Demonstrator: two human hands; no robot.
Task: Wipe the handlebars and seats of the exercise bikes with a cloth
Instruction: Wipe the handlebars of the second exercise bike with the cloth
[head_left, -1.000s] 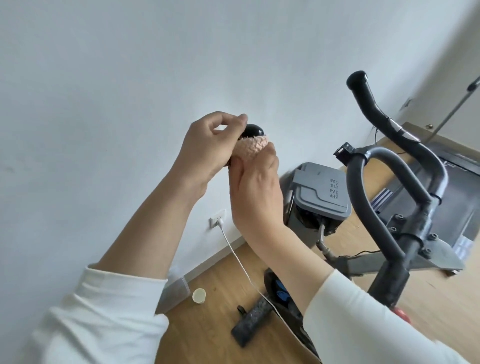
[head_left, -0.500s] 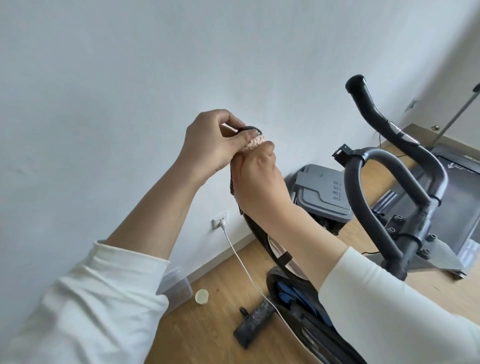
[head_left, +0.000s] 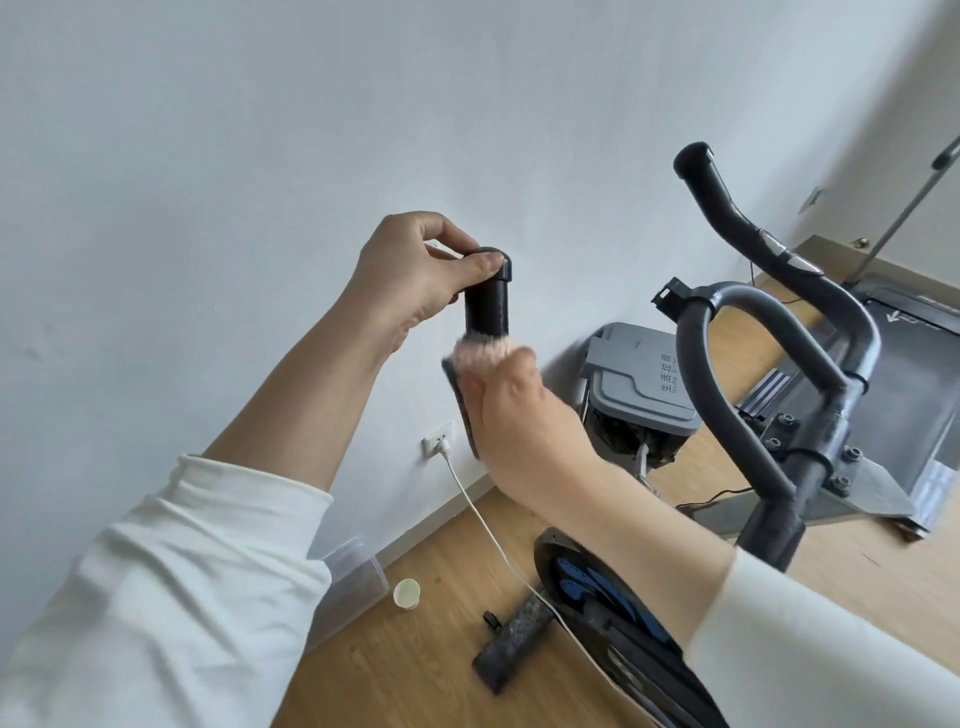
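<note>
Obs.: the left hand (head_left: 415, 275) is pinching the capped tip of the near handlebar grip (head_left: 485, 306), thumb lying across the cap and fingers curling behind it. Judgement: it is bracing the bar so that the bar is not swinging under the wiping pressure.

At 6 o'clock from the cap, the right hand (head_left: 519, 410) is closing round the bar with the pink cloth (head_left: 480, 353) trapped between palm and grip. The cloth's fluffy edge is showing just above the knuckles and touching the black foam. The fingers are tightly curled, with no gap visible. The wrap-around hold is likely letting the cloth cover the whole circumference in one pass. The bar's lower run is hiding behind this hand.

The second handlebar (head_left: 727, 218) is standing at 2 o'clock in the frame, well apart from both hands and untouched. No seat is showing.

Surroundings: a grey bin (head_left: 644, 395) at 3 o'clock of the right hand; a paper cup (head_left: 407, 593) on the floor (head_left: 415, 665) at 7 o'clock.
</note>
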